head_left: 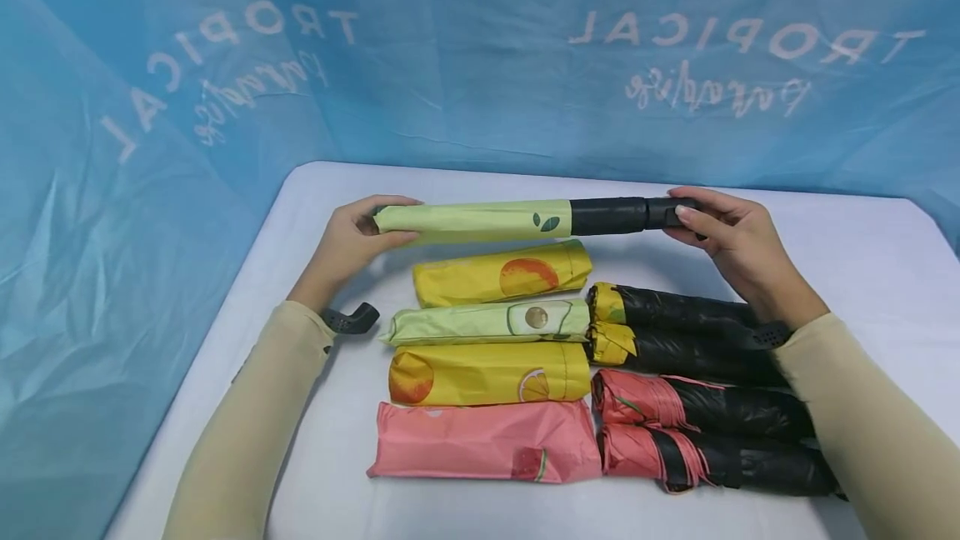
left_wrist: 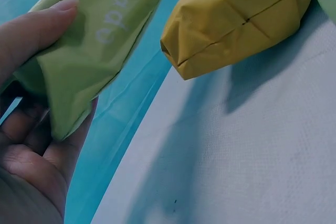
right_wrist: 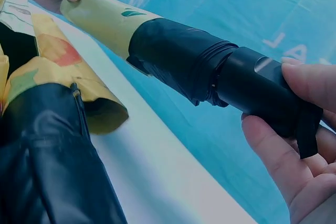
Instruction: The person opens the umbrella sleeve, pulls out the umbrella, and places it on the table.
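A black folded umbrella (head_left: 607, 216) lies level across the far part of the table, partly inside a light green sleeve (head_left: 472, 222) with a leaf print. My left hand (head_left: 351, 233) holds the sleeve's left end, thumb on the near side and fingers behind. White lettering shows on that sleeve (left_wrist: 100, 35) in the left wrist view. At the other end, my right hand (head_left: 742, 240) pinches the umbrella's black handle (right_wrist: 262, 90) between thumb and fingers. A short black strap (right_wrist: 307, 140) hangs from the handle's end. The umbrella's left part is hidden in the sleeve.
Nearer me lie a yellow sleeve (head_left: 487, 277), a green sleeve (head_left: 457, 325), another yellow sleeve (head_left: 472, 373) and a pink sleeve (head_left: 465, 444). Several folded umbrellas (head_left: 697, 357) with yellow or pink ends lie to their right. A blue printed curtain (head_left: 480, 65) hangs behind the white table (head_left: 330, 473).
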Demonstrator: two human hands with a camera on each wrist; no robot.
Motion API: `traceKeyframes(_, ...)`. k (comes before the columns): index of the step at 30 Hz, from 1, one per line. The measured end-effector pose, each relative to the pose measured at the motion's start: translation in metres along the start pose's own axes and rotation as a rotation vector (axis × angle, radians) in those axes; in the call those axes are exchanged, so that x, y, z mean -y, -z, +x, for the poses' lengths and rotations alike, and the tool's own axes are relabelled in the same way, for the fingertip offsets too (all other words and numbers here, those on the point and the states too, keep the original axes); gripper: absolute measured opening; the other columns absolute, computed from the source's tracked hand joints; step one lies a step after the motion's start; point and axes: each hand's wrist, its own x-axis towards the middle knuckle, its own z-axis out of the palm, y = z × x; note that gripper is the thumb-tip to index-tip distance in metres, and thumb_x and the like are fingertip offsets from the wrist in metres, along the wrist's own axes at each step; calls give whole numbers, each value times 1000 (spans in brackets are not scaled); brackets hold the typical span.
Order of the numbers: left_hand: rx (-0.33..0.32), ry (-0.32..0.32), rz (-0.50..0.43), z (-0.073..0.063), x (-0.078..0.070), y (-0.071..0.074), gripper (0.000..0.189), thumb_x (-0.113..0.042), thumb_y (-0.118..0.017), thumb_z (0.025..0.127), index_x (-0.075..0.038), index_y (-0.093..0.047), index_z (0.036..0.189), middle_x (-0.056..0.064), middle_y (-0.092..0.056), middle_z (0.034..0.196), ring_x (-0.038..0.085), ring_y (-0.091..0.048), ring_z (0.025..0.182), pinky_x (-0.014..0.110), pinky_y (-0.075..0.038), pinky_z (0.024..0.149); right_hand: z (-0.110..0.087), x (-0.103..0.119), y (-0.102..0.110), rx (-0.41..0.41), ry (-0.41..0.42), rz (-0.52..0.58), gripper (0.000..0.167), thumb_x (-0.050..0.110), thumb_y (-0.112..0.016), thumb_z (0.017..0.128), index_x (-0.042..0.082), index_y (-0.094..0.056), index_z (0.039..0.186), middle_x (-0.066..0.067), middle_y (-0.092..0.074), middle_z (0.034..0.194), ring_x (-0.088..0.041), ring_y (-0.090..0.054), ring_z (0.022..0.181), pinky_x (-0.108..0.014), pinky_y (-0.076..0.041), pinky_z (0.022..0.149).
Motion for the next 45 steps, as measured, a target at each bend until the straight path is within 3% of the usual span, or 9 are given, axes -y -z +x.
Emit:
traceKeyframes(5, 3, -7, -15, 0, 2, 1, 46, -22, -87, 84, -16, -72, 128, 9, -67, 123, 23, -62, 87, 34, -52, 67, -7, 4, 10, -9, 13, 8, 38, -1, -66, 98, -5, -62, 136, -16, -56, 131, -20, -69, 108, -33, -57, 88)
traceKeyframes(13, 0, -18, 8, -1, 8, 0, 44, -22, -86, 86, -15, -72, 127, 11, -67, 112, 20, -60, 77, 34, -51, 61, -13, 8, 16, -4, 47, -2, 37, -4, -64, 98, -6, -63, 135, -14, -58, 128, -21, -68, 109, -33, -57, 88)
traceKeyframes(19, -7, -5, -5, 0, 14, 3, 44, -19, -85, 87, -14, -71, 128, 11, -68, 113, 19, -63, 81, 31, -51, 61, -17, 10, 24, -17, 74, 31, 37, -6, -63, 98, -9, -61, 135, -16, -58, 126, -21, -71, 105, -34, -56, 88)
traceKeyframes(29, -22, -9, -9, 0, 23, 8, 43, -19, -84, 88, -13, -70, 129, 10, -69, 108, 17, -66, 83, 27, -53, 64, -28, 18, 48, -52, 70, 89, 38, -8, -61, 99, -9, -59, 137, -18, -52, 132, -21, -71, 108, -35, -54, 88)
traceKeyframes(36, -34, 15, -4, 1, 26, 9, 42, -21, -82, 89, -13, -70, 129, 9, -68, 114, 17, -67, 89, 26, -55, 68, -42, 20, 69, -110, 81, 96, 38, -10, -58, 99, -9, -60, 137, -15, -50, 132, -20, -71, 106, -33, -55, 86)
traceKeyframes(45, -30, -2, -6, 0, 27, 9, 41, -18, -81, 91, -11, -69, 130, 9, -69, 111, 16, -68, 90, 24, -57, 71, -59, 20, 93, -144, 115, 116, 37, -11, -58, 99, -11, -59, 136, -16, -52, 126, -21, -73, 103, -34, -54, 85)
